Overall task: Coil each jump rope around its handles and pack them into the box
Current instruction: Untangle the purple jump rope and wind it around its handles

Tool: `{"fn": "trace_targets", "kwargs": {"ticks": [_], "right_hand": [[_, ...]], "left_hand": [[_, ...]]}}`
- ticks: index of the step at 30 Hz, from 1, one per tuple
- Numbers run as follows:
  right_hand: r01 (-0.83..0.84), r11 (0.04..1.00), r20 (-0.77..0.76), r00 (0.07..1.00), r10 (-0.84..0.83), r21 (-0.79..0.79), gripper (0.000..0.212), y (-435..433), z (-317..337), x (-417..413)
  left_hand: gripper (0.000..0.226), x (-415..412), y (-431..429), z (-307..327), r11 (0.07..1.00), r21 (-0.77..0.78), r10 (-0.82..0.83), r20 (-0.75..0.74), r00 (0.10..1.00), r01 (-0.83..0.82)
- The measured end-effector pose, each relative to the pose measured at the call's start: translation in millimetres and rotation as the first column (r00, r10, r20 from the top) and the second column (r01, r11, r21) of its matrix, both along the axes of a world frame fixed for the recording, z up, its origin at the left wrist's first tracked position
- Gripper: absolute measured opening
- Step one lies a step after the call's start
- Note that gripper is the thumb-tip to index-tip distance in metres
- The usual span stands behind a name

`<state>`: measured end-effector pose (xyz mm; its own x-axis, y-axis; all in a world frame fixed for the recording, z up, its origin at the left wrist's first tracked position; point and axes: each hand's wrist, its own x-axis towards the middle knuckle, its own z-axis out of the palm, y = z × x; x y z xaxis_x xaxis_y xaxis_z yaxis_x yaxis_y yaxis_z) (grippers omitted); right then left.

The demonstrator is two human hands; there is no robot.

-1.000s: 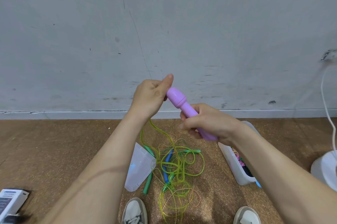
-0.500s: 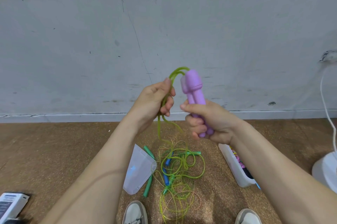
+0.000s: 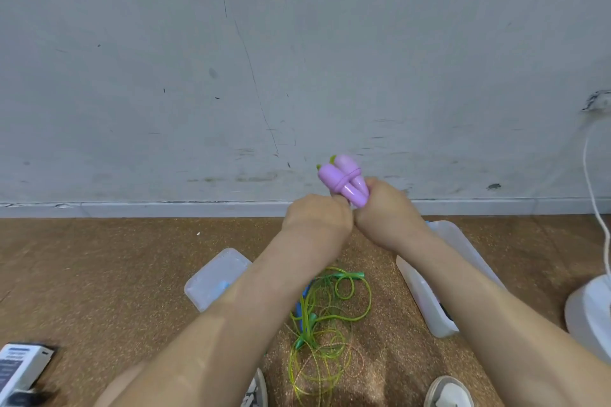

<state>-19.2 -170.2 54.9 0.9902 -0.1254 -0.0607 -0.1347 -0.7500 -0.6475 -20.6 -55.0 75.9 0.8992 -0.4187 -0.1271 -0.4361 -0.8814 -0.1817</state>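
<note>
Two lilac plastic jump-rope handles [image 3: 344, 182] stand side by side, rounded ends up and tilted a little to the left, held in front of the grey scuffed wall [image 3: 297, 59]. A thin band crosses both handles near their heads, and a bit of yellow-green cord [image 3: 331, 160] shows just behind their tops. The right hand [image 3: 386, 213] is wrapped around the lower part of the handles, its grip pressed tight on them. The left hand [image 3: 317, 216] touches the right one, fingers curled in at the base of the handles; whether its grip pinches cord or handle I cannot tell, since the back of the hand hides it.

On the brown speckled floor [image 3: 99, 274] below the forearms lies a loose tangle of green and yellow-green jump ropes [image 3: 327, 314], with a blue handle partly showing among the loops. To the right of the tangle stands a long translucent white plastic box [image 3: 426, 300], open at the top; something dark and a touch of pink show inside, largely hidden by the right forearm. To the left of the tangle lies a translucent plastic lid [image 3: 215, 277] with a pale blue patch. A small white printed carton [image 3: 20, 367] sits at the lower left edge. Two pale shoes [image 3: 449, 393] show at the bottom, and a white round base [image 3: 591, 310] with a white cable at the right edge.
</note>
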Motion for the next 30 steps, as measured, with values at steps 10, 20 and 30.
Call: {"fn": "trace_targets", "kwargs": {"ticks": [10, 20, 30], "right_hand": [[-0.193, 0.819, -0.019, 0.976, 0.218, -0.54, 0.024, 8, -9, -10], [-0.371, 0.637, -0.007, 0.868, 0.497, -0.676, 0.035, 5, 0, -33], [-0.495, 0.531, -0.02, 0.744, 0.668, -0.687, 0.028, 0, 33, -59]], "left_hand": [[0.025, -2, 22, 5, 0.956, -0.107, -0.261, 0.111, 0.959, 0.273], [0.046, 2, 48, 26, 0.901, -0.433, -0.192, -0.334, 0.923, 0.031], [0.021, 12, 71, 30, 0.58, -0.761, -0.397, -0.575, 0.715, -0.29]]}}
